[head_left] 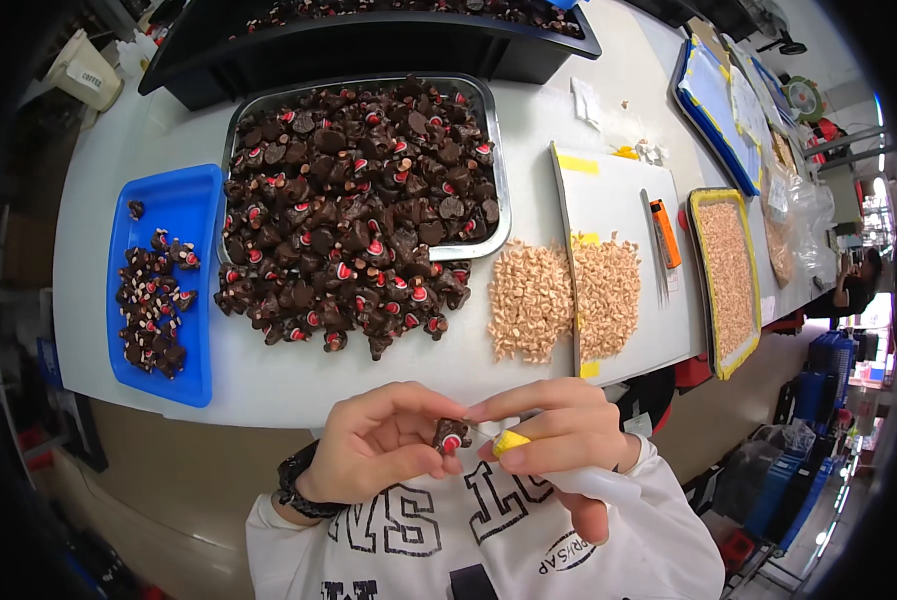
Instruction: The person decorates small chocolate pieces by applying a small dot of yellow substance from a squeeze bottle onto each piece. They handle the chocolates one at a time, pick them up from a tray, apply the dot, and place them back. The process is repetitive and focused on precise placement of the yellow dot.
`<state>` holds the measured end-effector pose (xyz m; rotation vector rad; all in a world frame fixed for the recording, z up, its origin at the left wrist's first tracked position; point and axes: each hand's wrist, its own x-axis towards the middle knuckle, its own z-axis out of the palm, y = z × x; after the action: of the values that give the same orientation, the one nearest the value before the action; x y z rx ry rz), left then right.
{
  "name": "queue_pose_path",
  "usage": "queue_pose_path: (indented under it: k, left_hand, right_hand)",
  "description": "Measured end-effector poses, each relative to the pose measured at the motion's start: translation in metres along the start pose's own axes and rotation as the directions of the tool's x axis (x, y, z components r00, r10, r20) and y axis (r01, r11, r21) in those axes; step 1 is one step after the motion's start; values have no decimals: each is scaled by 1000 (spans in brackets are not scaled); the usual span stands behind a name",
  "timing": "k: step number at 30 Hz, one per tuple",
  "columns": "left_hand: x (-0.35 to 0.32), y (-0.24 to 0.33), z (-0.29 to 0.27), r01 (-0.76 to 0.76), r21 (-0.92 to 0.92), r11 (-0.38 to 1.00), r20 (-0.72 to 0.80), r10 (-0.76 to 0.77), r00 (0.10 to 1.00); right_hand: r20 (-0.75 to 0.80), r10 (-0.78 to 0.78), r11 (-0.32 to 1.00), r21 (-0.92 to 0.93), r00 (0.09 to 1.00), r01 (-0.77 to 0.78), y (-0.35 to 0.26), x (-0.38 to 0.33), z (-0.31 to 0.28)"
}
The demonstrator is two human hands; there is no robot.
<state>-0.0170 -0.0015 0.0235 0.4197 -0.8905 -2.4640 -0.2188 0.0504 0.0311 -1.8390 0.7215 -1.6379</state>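
My left hand [377,445] pinches a small dark brown figure with a red spot [451,436] just below the table's front edge. My right hand [559,440] grips a clear squeeze bottle with a yellow collar [514,443], and its thin nozzle touches the small figure. Both hands sit close together over my white printed sweatshirt. A dark watch band circles my left wrist [299,485].
A metal tray [494,150] overflows with several dark brown figures [354,210] onto the white table [299,375]. A blue tray [184,200] at left holds finished ones. Tan small pieces [564,295] lie beside a white board [614,195]; an orange cutter [666,232] and a yellow-rimmed tray [727,370] stand right.
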Motion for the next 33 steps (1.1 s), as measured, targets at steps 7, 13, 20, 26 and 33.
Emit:
queue_pose_path:
  k: [7,13,20,26,33]
  left_hand:
    - [-2,-5,-5,-83,-20,996,15,83,996]
    - [0,-5,-2,-106,-14,994,-5,106,994]
    - [-1,-8,-5,-137,-46,990,-15,136,991]
    - [-1,-9,-6,-162,-55,985,-9,161,987]
    - [-2,-11,-10,-221,-17,975,-38,220,975]
  right_hand:
    - [44,46,998,44,998,-48,1,-6,1]
    - [106,129,992,-4,986,-129,-5,-2,-3]
    - [13,122,990,67,992,-122,-3,-8,2]
    - [62,147,987,53,987,-150,-3,-10,1]
    - [21,115,991,-71,993,-114,-9,-4,-10]
